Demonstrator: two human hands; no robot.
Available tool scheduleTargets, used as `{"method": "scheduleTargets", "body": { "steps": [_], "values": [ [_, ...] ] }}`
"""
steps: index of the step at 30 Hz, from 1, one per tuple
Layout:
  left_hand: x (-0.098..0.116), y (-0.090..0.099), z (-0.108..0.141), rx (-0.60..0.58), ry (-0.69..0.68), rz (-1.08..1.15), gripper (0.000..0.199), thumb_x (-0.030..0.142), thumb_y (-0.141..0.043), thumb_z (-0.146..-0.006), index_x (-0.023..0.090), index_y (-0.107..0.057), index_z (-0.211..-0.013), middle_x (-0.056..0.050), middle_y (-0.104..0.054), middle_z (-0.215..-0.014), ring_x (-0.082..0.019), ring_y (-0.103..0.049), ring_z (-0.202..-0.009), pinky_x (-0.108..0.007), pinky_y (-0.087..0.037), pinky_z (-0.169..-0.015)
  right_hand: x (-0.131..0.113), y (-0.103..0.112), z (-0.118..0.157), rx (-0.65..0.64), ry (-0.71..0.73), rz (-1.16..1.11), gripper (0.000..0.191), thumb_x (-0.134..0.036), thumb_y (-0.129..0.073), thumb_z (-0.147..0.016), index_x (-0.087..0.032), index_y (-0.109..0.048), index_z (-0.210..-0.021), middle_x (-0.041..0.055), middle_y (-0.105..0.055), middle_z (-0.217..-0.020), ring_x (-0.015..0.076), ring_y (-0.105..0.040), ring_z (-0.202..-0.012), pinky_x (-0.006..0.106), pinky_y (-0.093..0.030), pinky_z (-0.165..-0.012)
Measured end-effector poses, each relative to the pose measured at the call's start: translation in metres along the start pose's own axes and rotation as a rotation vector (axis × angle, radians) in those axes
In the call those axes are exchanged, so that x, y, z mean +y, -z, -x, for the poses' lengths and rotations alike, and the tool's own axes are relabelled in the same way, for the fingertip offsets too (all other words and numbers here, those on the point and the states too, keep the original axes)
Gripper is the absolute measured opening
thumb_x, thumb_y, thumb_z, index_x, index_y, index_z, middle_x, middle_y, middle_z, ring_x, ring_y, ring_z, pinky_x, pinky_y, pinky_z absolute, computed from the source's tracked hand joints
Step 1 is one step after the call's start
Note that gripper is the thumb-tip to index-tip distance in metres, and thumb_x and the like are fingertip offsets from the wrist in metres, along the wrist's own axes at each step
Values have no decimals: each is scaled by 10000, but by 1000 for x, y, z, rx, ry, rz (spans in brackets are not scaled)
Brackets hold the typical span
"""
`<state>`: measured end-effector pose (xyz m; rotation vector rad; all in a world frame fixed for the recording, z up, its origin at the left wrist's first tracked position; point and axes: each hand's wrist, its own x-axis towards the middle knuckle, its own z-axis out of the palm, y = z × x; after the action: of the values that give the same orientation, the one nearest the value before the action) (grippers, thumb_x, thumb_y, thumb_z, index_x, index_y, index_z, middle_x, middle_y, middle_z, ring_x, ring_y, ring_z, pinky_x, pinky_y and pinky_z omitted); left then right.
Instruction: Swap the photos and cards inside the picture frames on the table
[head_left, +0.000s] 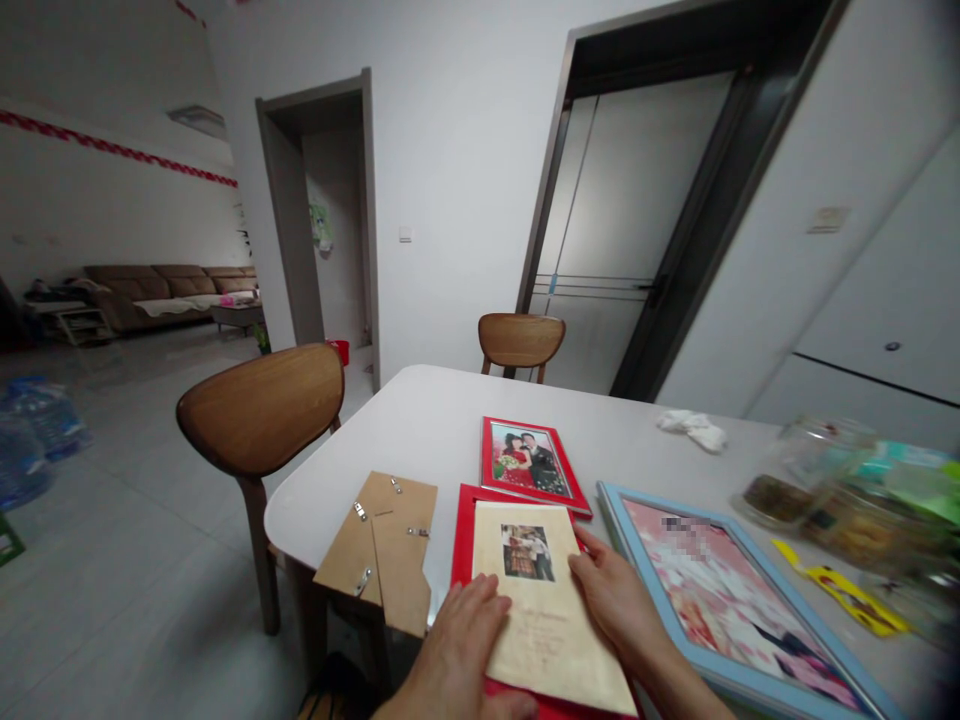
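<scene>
A cream sheet with a small printed picture [536, 625] lies over a red frame [464, 520] near the table's front edge. Spread over the sheet's lower left side is my left hand [461, 645], its fingers apart. My right hand [619, 600] holds the sheet's right edge, thumb on top and fingers at the side. Behind them lies a red-framed couple photo [529, 460]. To the left is a brown backing board [390, 540] with metal clips. A light blue frame [720, 590] with a pink picture lies to the right.
On the table's [442, 410] right side are glass jars [847, 510], a yellow packet [855, 600] and a crumpled white tissue [694, 428]. One wooden chair [266, 410] stands at the left, another [522, 340] behind the table. Water bottles [45, 425] stand on the floor.
</scene>
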<state>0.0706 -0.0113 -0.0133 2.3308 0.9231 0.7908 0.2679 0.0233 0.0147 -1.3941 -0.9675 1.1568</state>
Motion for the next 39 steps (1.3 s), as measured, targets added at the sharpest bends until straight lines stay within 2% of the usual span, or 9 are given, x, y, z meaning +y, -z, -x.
{"method": "scheduleTargets", "body": {
  "steps": [4, 9, 17, 20, 23, 26, 30, 35, 39],
  "values": [
    [-7, 0, 1, -38, -77, -87, 668, 374, -628, -649, 134, -353, -1210, -204, -360, -1275, -303, -291, -1193, -494, -242, -965, 1, -3, -3, 91, 101, 234, 506, -225, -388, -663, -143, -453, -1158, 67, -652, -909, 192, -613, -725, 280, -456, -603],
    [-2, 6, -1, -99, -73, -113, 630, 422, -624, -649, 134, -409, -1166, -190, -423, -1232, -304, -353, -1158, -510, -249, -958, -4, 0, -4, 164, 254, 787, 383, -255, -373, -711, -142, -534, -1040, 104, -616, -954, 209, -568, -846, 307, -395, -756],
    [10, 9, -7, -168, 6, -122, 616, 414, -627, -643, 101, -448, -1143, -186, -450, -1213, -302, -374, -1144, -507, -225, -970, 2, -1, 1, 217, 302, 1327, 309, -299, -339, -762, -135, -563, -898, 121, -556, -827, 209, -544, -731, 310, -377, -652],
    [11, 13, -3, -147, -7, -111, 621, 407, -603, -669, 93, -420, -1172, -197, -418, -1237, -297, -344, -1166, -488, -229, -975, 2, -3, 3, 220, 312, 1336, 339, -298, -346, -764, -116, -546, -968, 128, -548, -865, 215, -539, -756, 316, -383, -662],
    [5, 35, 8, -67, 26, -113, 622, 340, -582, -696, 138, -345, -1233, -164, -340, -1299, -257, -286, -1205, -447, -237, -985, -3, -15, 8, 179, 378, 1222, 391, -289, -353, -770, -94, -503, -1073, 139, -542, -949, 220, -520, -857, 316, -381, -731],
    [-14, 69, 23, -15, 209, -220, 660, 245, -608, -649, 195, -329, -1245, -117, -288, -1336, -243, -235, -1229, -463, -195, -997, -10, -44, 20, 11, 490, 1075, 367, -270, -367, -772, -119, -519, -1071, 125, -541, -1003, 205, -494, -922, 299, -359, -801],
    [-52, 100, 42, 60, 453, -407, 624, 154, -621, -577, 148, -437, -1174, -146, -332, -1308, -277, -263, -1213, -469, -211, -987, -17, -100, 35, -176, 580, 1056, 328, -302, -434, -747, -185, -555, -1029, 100, -571, -974, 230, -478, -922, 346, -331, -811],
    [-83, 101, 50, 201, 408, -458, 507, 61, -526, -593, 178, -515, -1086, -90, -459, -1229, -228, -397, -1142, -402, -316, -956, -6, -149, 40, -231, 562, 1109, 369, -396, -583, -603, -199, -569, -915, 92, -548, -904, 259, -477, -856, 383, -348, -746],
    [-74, 101, 44, 232, 392, -383, 466, 92, -572, -595, 171, -545, -1053, -101, -493, -1196, -232, -442, -1104, -386, -351, -937, -6, -146, 41, -240, 535, 902, 366, -206, -545, -595, -184, -553, -961, 81, -512, -930, 213, -474, -884, 317, -376, -764]
  ]
}}
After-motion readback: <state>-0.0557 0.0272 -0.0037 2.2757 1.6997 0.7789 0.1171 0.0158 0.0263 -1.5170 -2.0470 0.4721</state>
